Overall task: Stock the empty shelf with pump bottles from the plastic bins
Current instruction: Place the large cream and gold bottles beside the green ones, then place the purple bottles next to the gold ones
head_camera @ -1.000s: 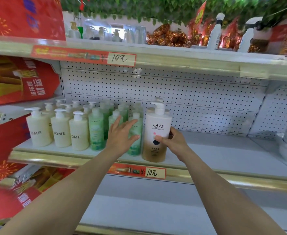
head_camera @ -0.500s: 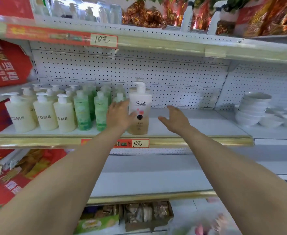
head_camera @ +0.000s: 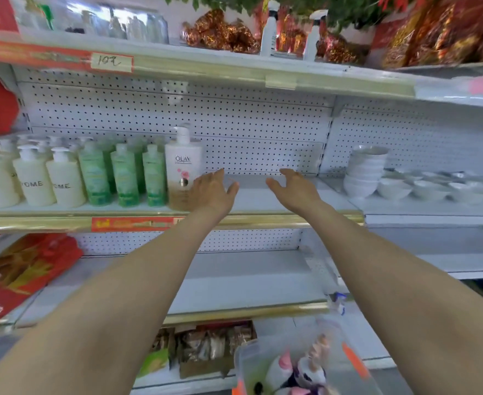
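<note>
A white and gold Olay pump bottle (head_camera: 182, 169) stands upright on the middle shelf (head_camera: 263, 201), at the right end of a row of green pump bottles (head_camera: 123, 175) and cream pump bottles (head_camera: 32, 181). My left hand (head_camera: 214, 189) hovers just right of the Olay bottle, fingers relaxed, holding nothing. My right hand (head_camera: 294, 189) is held open over the bare part of the shelf, apart from any bottle. A clear plastic bin (head_camera: 291, 366) with more bottles shows at the bottom, blurred.
Stacked white bowls (head_camera: 365, 172) sit on the neighbouring shelf to the right. The top shelf carries spray bottles (head_camera: 270, 29) and gold wrapped goods. Red bags (head_camera: 18, 275) hang at the left. A lower shelf (head_camera: 234, 280) lies below, with a carton of packets (head_camera: 206, 346) underneath.
Both hands have let go of the Olay bottle and drawn back to its right. The view has pulled back and tilted down, bringing the bin into sight.
</note>
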`<action>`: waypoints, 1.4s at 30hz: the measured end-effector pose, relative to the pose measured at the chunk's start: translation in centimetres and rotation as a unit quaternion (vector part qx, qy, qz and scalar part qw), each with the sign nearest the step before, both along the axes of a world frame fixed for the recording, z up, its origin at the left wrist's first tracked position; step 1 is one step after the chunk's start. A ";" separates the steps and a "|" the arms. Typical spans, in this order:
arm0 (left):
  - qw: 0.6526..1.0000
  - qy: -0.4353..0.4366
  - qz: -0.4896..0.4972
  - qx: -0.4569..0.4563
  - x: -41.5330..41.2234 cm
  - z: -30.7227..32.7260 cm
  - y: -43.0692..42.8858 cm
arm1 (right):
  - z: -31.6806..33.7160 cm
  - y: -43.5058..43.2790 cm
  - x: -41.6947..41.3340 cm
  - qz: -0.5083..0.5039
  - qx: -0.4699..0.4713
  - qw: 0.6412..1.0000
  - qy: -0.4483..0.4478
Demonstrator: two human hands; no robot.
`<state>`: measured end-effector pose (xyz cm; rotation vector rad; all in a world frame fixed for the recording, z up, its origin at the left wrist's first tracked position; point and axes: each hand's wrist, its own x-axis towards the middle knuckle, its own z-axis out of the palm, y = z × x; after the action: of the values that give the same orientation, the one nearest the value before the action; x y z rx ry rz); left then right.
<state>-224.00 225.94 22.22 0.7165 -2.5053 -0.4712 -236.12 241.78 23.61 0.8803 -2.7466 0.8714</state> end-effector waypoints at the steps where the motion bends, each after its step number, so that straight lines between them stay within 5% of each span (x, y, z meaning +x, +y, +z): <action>1: 1.000 0.001 0.000 0.006 -0.6 -0.3 1.2 | -0.2 1.3 -0.6 0.001 0.002 1.000 -0.003; 8: 0.997 0.019 0.011 0.069 -5.2 -5.8 10.2 | -3.6 10.4 -6.0 0.021 0.040 0.999 -0.030; 15: 0.982 -0.041 0.028 0.181 -7.1 -16.7 17.1 | -13.5 17.3 -10.8 0.046 0.090 0.986 -0.131; 28: 0.899 -0.241 -0.032 0.363 -4.8 -37.1 23.8 | -35.7 25.0 -6.0 0.002 0.152 0.894 -0.421; 33: 0.869 -0.230 -0.066 0.433 -5.8 -41.0 24.4 | -42.4 26.1 -2.3 -0.005 0.108 0.877 -0.468; 42: 0.864 -0.247 -0.138 0.416 -8.6 -46.4 23.9 | -48.0 26.2 -0.2 -0.052 -0.003 0.889 -0.455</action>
<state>-232.57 249.87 -24.16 0.8499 -2.8429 -1.7394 -236.33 267.97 -24.42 0.3276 -3.4787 1.5865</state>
